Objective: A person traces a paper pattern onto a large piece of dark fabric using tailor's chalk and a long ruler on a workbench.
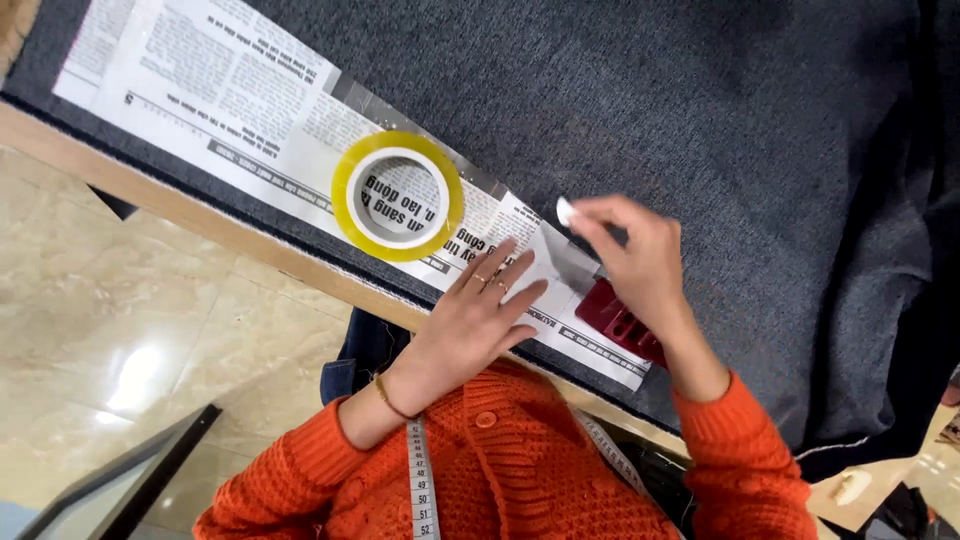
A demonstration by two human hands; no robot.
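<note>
Left hand: your left hand (480,310) lies flat, fingers spread, pinning the newspaper pattern strip (250,110) near the table's near edge.
Right hand: your right hand (635,255) pinches white tailor's chalk (566,211); a slip could smear the mark.
Tape roll: the yellow tape roll (398,196) rests farther along the strip and may shift it.

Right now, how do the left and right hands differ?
The left hand lies flat, fingers spread, pressing the printed newspaper strip; the right hand is raised, pinching a small white chalk-like piece. The left wears rings and a thin bracelet; no jewellery shows on the right. Both have orange knitted sleeves.
</note>
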